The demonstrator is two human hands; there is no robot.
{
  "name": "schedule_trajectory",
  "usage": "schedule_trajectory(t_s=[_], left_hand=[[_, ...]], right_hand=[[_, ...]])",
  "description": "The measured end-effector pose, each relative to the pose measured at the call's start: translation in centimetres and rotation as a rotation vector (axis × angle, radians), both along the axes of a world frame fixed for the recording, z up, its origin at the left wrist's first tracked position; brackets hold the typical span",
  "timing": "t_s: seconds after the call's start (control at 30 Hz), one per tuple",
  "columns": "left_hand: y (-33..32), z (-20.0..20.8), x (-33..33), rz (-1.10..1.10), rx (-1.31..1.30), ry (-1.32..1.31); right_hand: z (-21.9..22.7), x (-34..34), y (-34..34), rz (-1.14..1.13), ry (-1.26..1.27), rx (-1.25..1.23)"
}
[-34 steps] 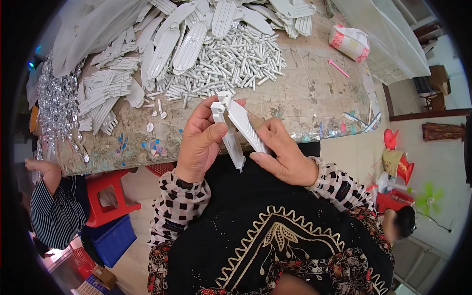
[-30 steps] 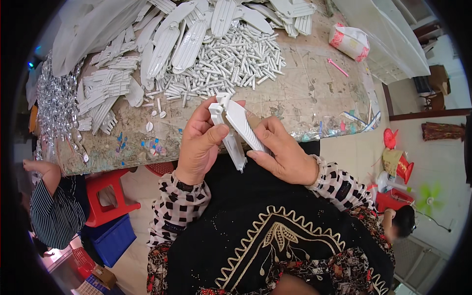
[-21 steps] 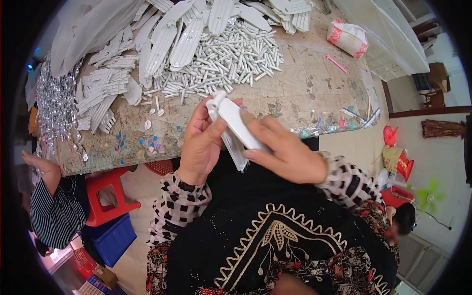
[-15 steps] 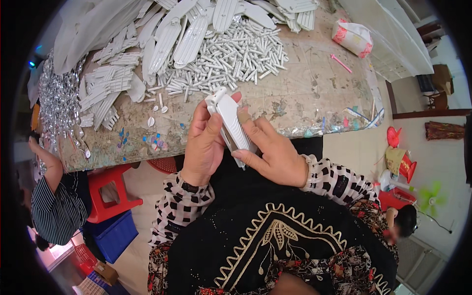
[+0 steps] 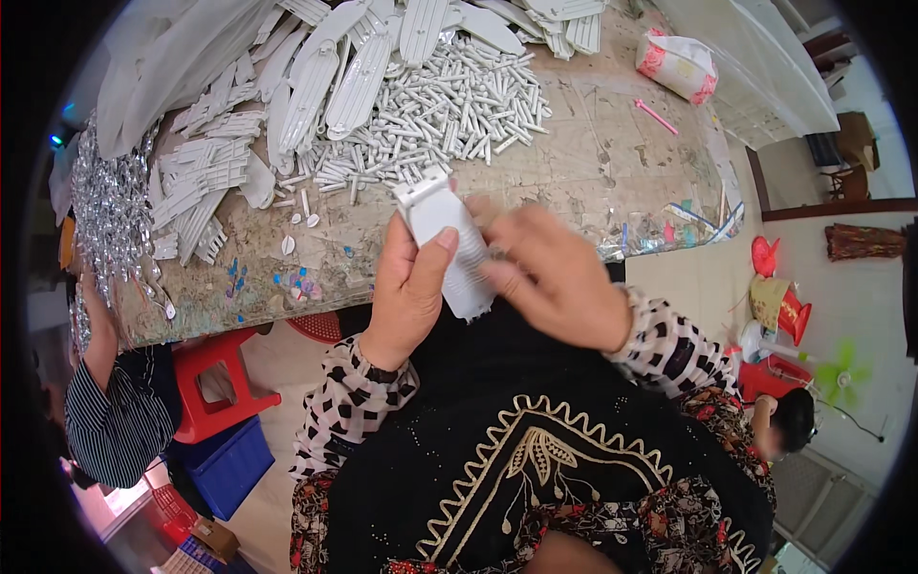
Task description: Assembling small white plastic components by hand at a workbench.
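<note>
A white ribbed plastic piece (image 5: pixel 457 263) is in my left hand (image 5: pixel 402 297), above the table's front edge. My left thumb presses on its face and the fingers wrap behind it. A hinge-like bar crosses its upper end, and the lower end looks jagged. Just to its right is my right hand (image 5: pixel 564 282), its fingers bent and smeared by motion. Whether they touch the piece or pinch something small, I cannot make out. Beyond my hands lies a heap of short white rods (image 5: pixel 449 110), with long white slotted panels (image 5: pixel 359 86) beside and behind it.
Toothed white plastic parts (image 5: pixel 201 182) and silvery strands (image 5: pixel 110 201) cover the left of the worn table (image 5: pixel 574 201). A tissue pack (image 5: pixel 677 67) and a pink stick (image 5: pixel 656 117) lie at right. A red stool (image 5: pixel 220 383) and another person in a striped shirt (image 5: pixel 120 421) are at left.
The white piece has turned so its ribbed face shows more broadly. My left thumb has come onto that face. My right hand has shifted away to the right, blurring.
</note>
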State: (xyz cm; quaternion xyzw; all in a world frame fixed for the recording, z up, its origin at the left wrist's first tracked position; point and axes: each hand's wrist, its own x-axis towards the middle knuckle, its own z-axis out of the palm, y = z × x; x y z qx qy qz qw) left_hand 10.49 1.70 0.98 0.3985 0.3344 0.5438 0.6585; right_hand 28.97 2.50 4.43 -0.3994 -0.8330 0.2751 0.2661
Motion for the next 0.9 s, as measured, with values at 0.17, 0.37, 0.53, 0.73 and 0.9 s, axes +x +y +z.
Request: schedule_trajectory(t_s=[0.17, 0.37, 0.53, 0.73, 0.9], left_hand=[[-0.2, 0.9, 0.9, -0.189, 0.135, 0.161], [0.3, 1.2, 1.4, -0.434, 0.028, 0.146], [-0.3, 0.2, 1.8, -0.536, -0.069, 0.135], [-0.1, 0.8, 1.5, -0.531, 0.179, 0.527], [-0.8, 0.7, 0.1, -0.358, 0.261, 0.674]], right_hand=[[2.0, 0.7, 3.8, 0.162, 0.286, 0.1], [3.5, 2.5, 3.4, 0.129, 0.308, -0.38], [4.9, 3.6, 3.2, 0.146, 0.327, -0.523], [4.4, 4.5, 2.9, 0.127, 0.317, -0.349], [4.4, 3.2, 4.1, 0.143, 0.372, -0.496]])
